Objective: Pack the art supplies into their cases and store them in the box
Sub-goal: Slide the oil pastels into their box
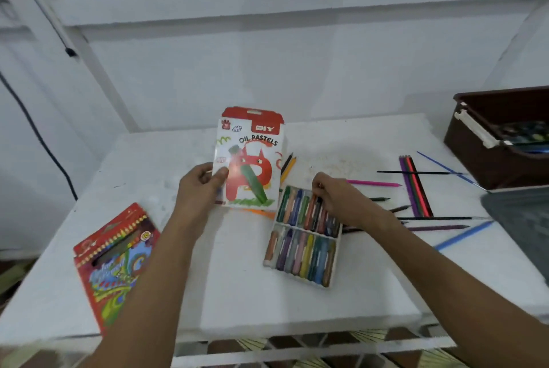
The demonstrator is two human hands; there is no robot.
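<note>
Left hand (205,180) at frame centre, grip closed on the lower left edge of the oil pastels case (251,156), thumb across its front; case held upright, clear of the white surface (237,278). Right hand (335,195) right of centre, fingers curled down onto the upper row of the pastel tray (303,237), pinching at one stick there; which stick cannot be told. Tray flat on the surface, two rows of pastels, just below and right of the raised case. Colour pencil case (116,260) flat at lower left. Loose pencils and brushes (416,186) scattered at right, a few more behind the case. Brown box (487,153) at the right edge of the frame, open, some supplies inside.
</note>
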